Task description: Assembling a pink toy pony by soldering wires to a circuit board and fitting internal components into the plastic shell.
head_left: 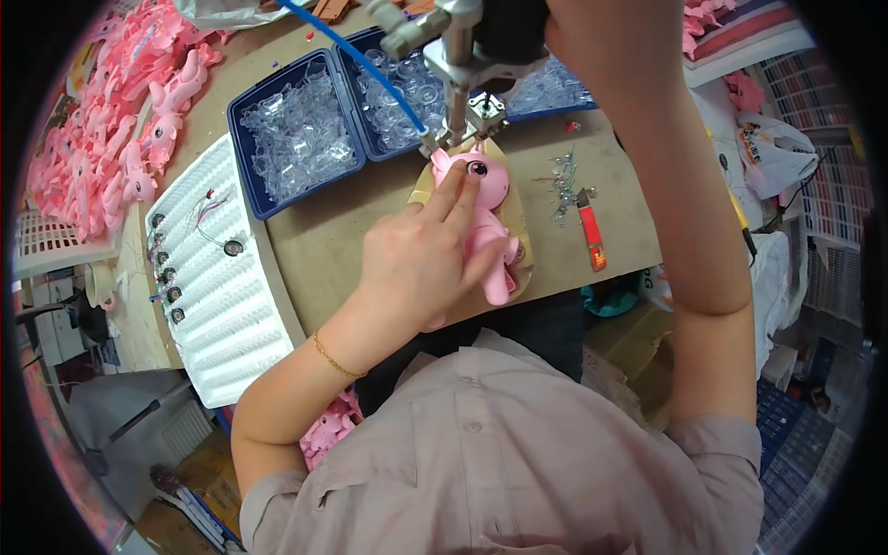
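A pink plastic animal toy [488, 220] with a large dark eye lies on a tan holder [521, 208] at the table's front edge. My left hand [413, 248] holds it down, two fingers stretched over the head and the thumb across the body. Above the toy's head stands a powered screwdriver-like tool [455, 48] with a metal nozzle, a black body and a blue hose [359, 57]. The nozzle comes down at the head; the exact contact is hidden. At the top edge my right hand [566, 35] grips the black body, its fingers mostly out of view.
Blue boxes [233, 139] of clear plastic parts stand behind the toy. To the left lie a white ridged tray [208, 305] with small wired round parts and a heap of pink toy pieces [92, 129]. A red cutter knife [590, 231] and loose screws [562, 185] lie right of the toy.
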Tool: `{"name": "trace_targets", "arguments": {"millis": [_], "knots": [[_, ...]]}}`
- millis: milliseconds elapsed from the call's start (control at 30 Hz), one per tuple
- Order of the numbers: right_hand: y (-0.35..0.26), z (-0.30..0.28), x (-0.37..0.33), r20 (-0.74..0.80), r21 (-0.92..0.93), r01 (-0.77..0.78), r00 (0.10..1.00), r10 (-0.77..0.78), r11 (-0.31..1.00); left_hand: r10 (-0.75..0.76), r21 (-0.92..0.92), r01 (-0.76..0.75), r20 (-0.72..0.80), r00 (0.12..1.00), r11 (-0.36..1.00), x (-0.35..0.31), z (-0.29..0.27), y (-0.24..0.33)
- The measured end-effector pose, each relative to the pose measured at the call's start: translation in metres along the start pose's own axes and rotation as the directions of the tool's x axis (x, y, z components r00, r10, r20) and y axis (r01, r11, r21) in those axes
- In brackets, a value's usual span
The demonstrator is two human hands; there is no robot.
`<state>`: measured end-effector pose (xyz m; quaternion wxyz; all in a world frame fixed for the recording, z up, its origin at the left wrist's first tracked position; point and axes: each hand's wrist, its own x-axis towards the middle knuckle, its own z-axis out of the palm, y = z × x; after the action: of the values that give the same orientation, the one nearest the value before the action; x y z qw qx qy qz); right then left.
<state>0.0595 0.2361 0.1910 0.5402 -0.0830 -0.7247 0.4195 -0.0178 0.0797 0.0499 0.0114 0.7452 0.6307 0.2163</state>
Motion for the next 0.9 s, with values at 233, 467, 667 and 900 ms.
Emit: {"name": "trace_targets", "arguments": {"millis": [233, 467, 667, 900], "knots": [[-0.05, -0.093, -0.03, -0.064, 0.009, -0.04, 0.997, 0.04, 0.999, 0.046, 0.081, -0.044, -0.029, 0.999, 0.996, 0.005, 0.004, 0.011], [-0.054, -0.032, -0.048, -0.133, 0.122, -0.095, 0.985, 0.112, 0.988, 0.06, 0.146, -0.057, -0.017, 0.998, 0.988, 0.0, 0.004, 0.003], [-0.05, -0.009, -0.052, -0.19, 0.199, -0.137, 0.966, 0.175, 0.97, 0.002, 0.153, -0.003, 0.005, 1.0, 0.988, -0.001, 0.001, 0.008], [-0.045, -0.021, -0.041, -0.207, 0.28, -0.167, 0.951, 0.229, 0.945, -0.005, 0.135, 0.008, -0.02, 1.0, 0.991, -0.002, 0.002, 0.006]]}}
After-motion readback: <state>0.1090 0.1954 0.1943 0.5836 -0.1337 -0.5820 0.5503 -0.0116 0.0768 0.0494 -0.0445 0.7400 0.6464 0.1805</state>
